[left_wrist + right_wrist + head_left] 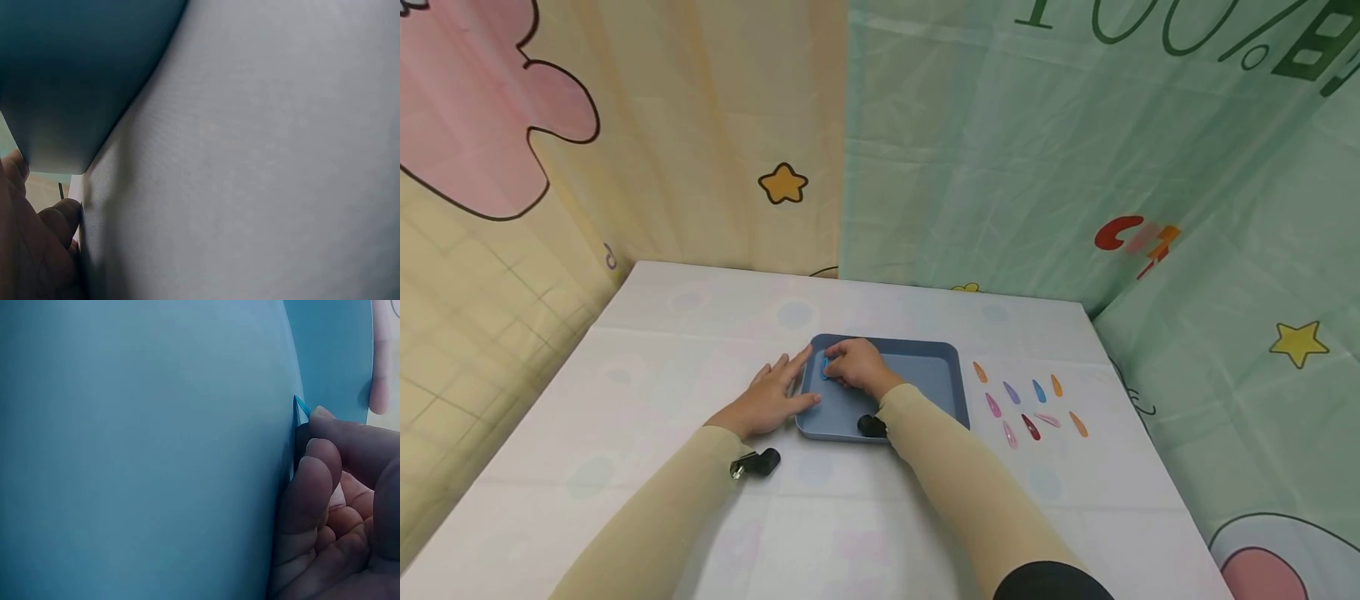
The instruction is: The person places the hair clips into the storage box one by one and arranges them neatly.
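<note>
A blue-grey rectangular tray [925, 371] lies on the table. Inside it, near the left end, my right hand [861, 365] pinches a blue snap hair clip [825, 367] between thumb and fingers. The right wrist view shows the pointed tip of this hair clip [301, 407] at the tray floor, close to the side wall; the fingers cover the rest. My left hand [769, 398] spreads its straight fingers against the tray's left rim, thumb over the edge. Part of that left hand [44, 244] also shows in the left wrist view, beside the tray's outer wall [75, 75].
Right of the tray, several loose hair clips lie spread on the white tablecloth [850, 500]: orange [1078, 424], purple [1012, 392], blue [1039, 391], pink [993, 405] and dark red [1031, 427] ones. Printed curtains [962, 167] stand behind and beside the table.
</note>
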`<state>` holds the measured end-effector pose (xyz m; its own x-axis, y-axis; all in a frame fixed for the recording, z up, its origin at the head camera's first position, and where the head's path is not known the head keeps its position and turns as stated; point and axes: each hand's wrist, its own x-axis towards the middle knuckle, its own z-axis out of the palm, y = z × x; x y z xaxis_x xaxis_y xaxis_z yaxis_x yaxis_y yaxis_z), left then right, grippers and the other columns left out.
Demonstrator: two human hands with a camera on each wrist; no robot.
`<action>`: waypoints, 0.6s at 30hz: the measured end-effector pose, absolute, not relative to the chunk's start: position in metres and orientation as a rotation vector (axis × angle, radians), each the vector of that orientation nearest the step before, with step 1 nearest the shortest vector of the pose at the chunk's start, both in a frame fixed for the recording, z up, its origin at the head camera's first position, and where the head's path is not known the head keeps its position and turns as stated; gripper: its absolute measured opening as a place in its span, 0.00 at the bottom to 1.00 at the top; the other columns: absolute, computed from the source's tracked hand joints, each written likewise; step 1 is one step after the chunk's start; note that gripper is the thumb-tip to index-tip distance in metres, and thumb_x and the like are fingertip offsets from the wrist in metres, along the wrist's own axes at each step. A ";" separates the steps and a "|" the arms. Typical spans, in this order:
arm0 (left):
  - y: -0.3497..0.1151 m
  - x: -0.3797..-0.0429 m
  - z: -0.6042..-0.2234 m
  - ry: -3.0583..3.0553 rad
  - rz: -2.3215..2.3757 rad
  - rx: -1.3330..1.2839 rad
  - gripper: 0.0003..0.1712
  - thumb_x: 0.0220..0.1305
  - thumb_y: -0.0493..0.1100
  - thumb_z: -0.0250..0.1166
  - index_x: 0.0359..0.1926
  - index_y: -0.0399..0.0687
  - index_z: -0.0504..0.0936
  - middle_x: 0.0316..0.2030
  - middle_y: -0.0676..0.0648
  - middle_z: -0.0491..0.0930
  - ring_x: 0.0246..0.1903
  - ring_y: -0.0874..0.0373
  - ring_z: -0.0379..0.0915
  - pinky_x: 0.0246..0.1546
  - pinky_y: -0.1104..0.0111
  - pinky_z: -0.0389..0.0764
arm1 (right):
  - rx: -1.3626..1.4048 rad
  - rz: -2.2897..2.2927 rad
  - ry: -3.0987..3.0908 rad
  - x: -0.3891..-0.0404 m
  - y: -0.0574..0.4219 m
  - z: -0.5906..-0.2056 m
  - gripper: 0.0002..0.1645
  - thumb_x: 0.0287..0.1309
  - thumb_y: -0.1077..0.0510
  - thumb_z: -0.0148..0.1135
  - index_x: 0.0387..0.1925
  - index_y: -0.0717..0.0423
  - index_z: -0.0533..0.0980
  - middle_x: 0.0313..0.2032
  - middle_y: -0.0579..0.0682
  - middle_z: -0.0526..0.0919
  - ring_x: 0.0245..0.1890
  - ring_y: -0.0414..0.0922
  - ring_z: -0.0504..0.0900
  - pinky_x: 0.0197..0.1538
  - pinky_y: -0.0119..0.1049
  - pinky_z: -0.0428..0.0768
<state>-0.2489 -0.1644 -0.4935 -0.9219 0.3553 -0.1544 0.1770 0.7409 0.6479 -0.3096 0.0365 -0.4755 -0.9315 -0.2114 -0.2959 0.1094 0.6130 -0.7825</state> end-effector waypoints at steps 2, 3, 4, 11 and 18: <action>-0.165 -0.249 -0.494 2.671 0.957 0.417 0.54 0.73 0.69 0.60 0.86 0.66 0.41 0.84 0.39 0.47 0.85 0.36 0.33 0.83 0.41 0.32 | -0.097 -1.243 2.478 -0.309 0.037 -0.475 0.23 0.65 0.61 0.72 0.62 0.54 0.84 0.22 0.45 0.80 0.20 0.39 0.75 0.25 0.28 0.77; -0.164 -0.249 -0.494 2.670 0.958 0.416 0.53 0.73 0.69 0.60 0.86 0.66 0.41 0.85 0.39 0.47 0.85 0.36 0.33 0.83 0.41 0.31 | -0.104 -1.242 2.476 -0.309 0.037 -0.475 0.23 0.65 0.61 0.71 0.62 0.54 0.84 0.22 0.46 0.80 0.20 0.40 0.75 0.25 0.28 0.77; -0.164 -0.249 -0.494 2.669 0.958 0.415 0.53 0.73 0.69 0.60 0.86 0.66 0.41 0.85 0.39 0.47 0.85 0.36 0.33 0.83 0.41 0.31 | -0.110 -1.243 2.473 -0.309 0.038 -0.475 0.24 0.65 0.61 0.71 0.62 0.55 0.83 0.23 0.46 0.80 0.20 0.40 0.75 0.25 0.28 0.77; -0.164 -0.249 -0.493 2.666 0.961 0.410 0.53 0.73 0.68 0.60 0.86 0.67 0.41 0.85 0.39 0.46 0.85 0.37 0.32 0.84 0.41 0.31 | -0.130 -1.224 2.481 -0.310 0.039 -0.476 0.24 0.66 0.60 0.71 0.63 0.54 0.83 0.22 0.46 0.80 0.21 0.40 0.76 0.26 0.29 0.78; -0.163 -0.248 -0.492 2.671 0.960 0.413 0.53 0.74 0.67 0.60 0.86 0.66 0.41 0.85 0.39 0.47 0.85 0.37 0.32 0.84 0.41 0.31 | -0.140 -1.187 2.509 -0.310 0.037 -0.478 0.24 0.67 0.59 0.71 0.64 0.53 0.83 0.20 0.44 0.79 0.20 0.39 0.75 0.26 0.28 0.77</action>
